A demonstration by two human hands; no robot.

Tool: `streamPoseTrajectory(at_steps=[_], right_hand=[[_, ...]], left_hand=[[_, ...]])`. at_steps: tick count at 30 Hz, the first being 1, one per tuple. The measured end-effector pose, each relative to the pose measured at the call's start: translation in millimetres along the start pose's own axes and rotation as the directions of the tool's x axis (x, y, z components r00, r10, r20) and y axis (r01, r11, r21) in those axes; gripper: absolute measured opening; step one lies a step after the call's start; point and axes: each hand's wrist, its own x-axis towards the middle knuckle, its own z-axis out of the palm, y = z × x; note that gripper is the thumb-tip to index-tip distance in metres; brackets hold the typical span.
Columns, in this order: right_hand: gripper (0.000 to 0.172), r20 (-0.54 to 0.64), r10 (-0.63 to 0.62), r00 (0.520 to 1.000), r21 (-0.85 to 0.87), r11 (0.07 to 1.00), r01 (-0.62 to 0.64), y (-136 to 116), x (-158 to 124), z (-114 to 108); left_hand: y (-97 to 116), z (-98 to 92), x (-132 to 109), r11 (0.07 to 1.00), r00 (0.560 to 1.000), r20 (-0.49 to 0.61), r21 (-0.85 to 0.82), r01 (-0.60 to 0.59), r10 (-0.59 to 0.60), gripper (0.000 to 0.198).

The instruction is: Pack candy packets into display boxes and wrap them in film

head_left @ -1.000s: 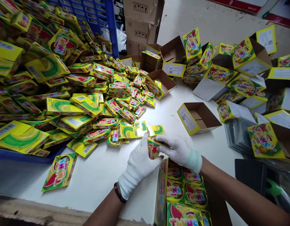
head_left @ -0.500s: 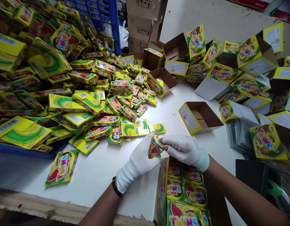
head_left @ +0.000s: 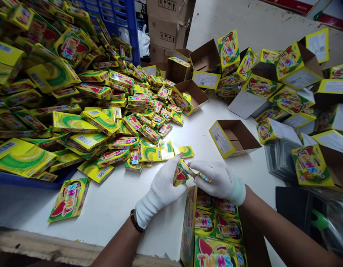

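My left hand (head_left: 163,183), in a white glove, is closed round a small yellow-green Twins box (head_left: 180,175), which it holds tilted. Close beside it, my gloved right hand (head_left: 214,178) pinches a thin colourful packet (head_left: 202,176) against the box's upper edge. Its fingers hide most of that packet. Below both hands stands a larger open Twins carton (head_left: 190,222), with rows of printed Twins boxes (head_left: 217,252) inside. Several loose small boxes (head_left: 150,152) lie just beyond my left hand.
A big heap of Twins boxes (head_left: 99,124) spills from a blue crate (head_left: 111,18) on the left. One box (head_left: 68,198) lies near the front edge. An open carton (head_left: 234,139) stands beyond my right hand; more cartons (head_left: 292,100) pile up at right. Brown cardboard boxes (head_left: 167,35) stand behind.
My right-hand fingers have shifted a little, and more of the thin packet shows beneath them. My left hand keeps its hold on the box. The whole view has moved slightly.
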Motion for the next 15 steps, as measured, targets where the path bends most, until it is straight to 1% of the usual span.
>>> streamPoseTrajectory(at_steps=[3,6,8,10,12,15], right_hand=[[0.019,-0.026,-0.088,0.996,-0.124,0.989,0.085,-2,5,4],[0.014,-0.016,-0.122,0.992,-0.199,0.973,0.117,-1,8,1],[0.014,0.036,-0.121,0.992,-0.159,0.979,0.126,0,8,-2],[0.015,0.086,-0.113,0.990,-0.071,0.990,0.119,2,6,-5],[0.018,0.112,-0.075,0.991,0.014,0.997,0.074,2,3,-6],[0.027,0.150,0.016,0.989,0.086,0.996,-0.029,4,-1,-7]], left_hand=[[5,1.2,1,1.000,1.000,0.002,-0.020,-0.009,0.009,0.077],[11,2.4,2,0.994,0.996,0.068,-0.093,-0.057,0.063,0.075],[11,3.4,2,0.993,0.994,0.091,-0.109,-0.044,0.054,0.075],[7,4.6,0,0.998,0.998,0.067,-0.067,0.001,0.004,0.076],[2,5.7,-2,1.000,0.999,0.040,-0.007,0.027,-0.027,0.076],[-3,6.3,-3,0.999,1.000,0.027,0.045,0.005,-0.006,0.075]])
